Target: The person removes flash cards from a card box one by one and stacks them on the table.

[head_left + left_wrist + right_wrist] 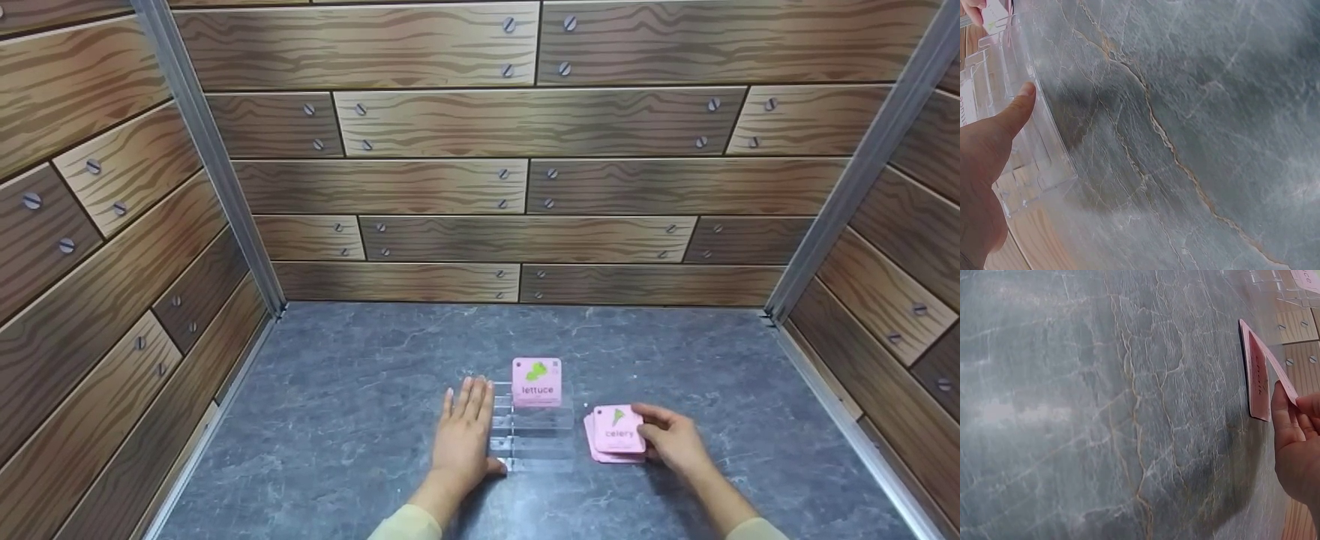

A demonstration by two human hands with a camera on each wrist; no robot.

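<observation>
A pink "celery" card (619, 444) is pinched at its right edge by my right hand (673, 441), thumb on top. That edge is lifted, while the far edge still touches the card stack (1258, 396) below, as the right wrist view shows. A clear plastic stepped stand (546, 452) lies left of the stack. On its upper step stands a pink "lettuce" card (537, 400). My left hand (461, 441) rests along the stand's left side, its fingers straight and the thumb (1023, 104) reaching across the near end.
The dark grey marbled tabletop (360, 375) extends around the hands. A wood-patterned back wall (435, 184) and two side walls enclose it, with metal strips (217, 165) at the corners.
</observation>
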